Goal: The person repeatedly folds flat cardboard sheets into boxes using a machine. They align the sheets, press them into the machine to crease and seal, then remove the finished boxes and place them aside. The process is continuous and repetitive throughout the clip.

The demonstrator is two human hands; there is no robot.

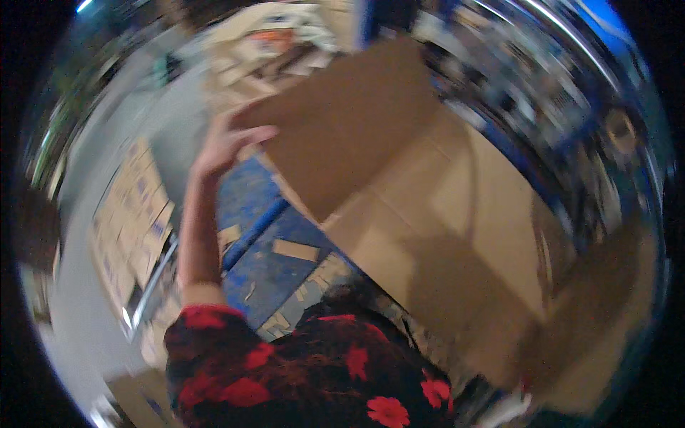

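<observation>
A large brown cardboard sheet (457,207), creased into folded panels, spans the middle and right of the view, tilted in front of me. At its left edge is my left hand (232,139), arm stretched forward, with the thumb over the near face and the other fingers mostly hidden behind the board. By the sheet's lower right corner a pale, blurred patch (510,410) may be my right hand; its fingers cannot be made out. Shadow darkens the far panel and part of the lower one.
Below the sheet is a blue worn platform (264,250) with a blue bar and cardboard scraps. Flattened cardboard pieces (135,214) are stacked at left on the grey floor (78,299). Another cardboard pile (264,50) lies beyond. Blurred machinery (528,78) stands at far right.
</observation>
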